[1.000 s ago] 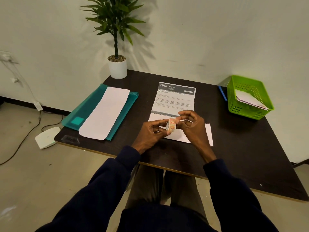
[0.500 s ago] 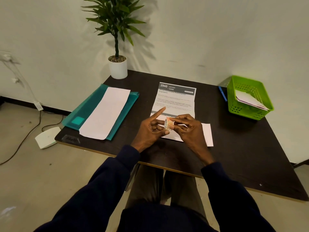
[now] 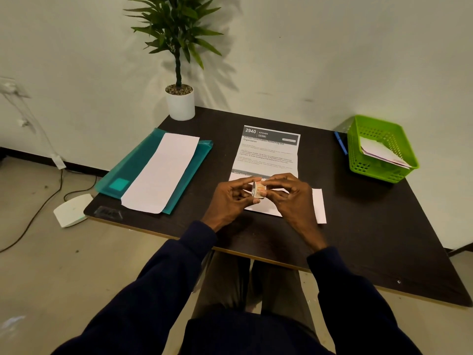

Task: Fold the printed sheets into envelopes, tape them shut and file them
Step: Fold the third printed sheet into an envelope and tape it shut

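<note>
- Printed sheet point(image 3: 267, 155) lying partly folded at table point(image 3: 384, 226) centre, near edge hidden under both hands.
- Tape roll point(image 3: 258, 190) being pinched between left hand point(image 3: 231, 198) and right hand point(image 3: 289, 196), both grasping it just above the paper.
- Risking a lost tape end, probably from fingernails slipping.
- Possibly sticking tape crooked, or the fold springing open while unpinned.

printed sheet point(image 3: 266, 155) near edge: behind hands | body text: too small

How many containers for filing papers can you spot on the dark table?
2. A translucent teal plastic folder lies at the table's left with a white sheet on it; a green perforated plastic basket sits at the far right, holding papers.
</note>
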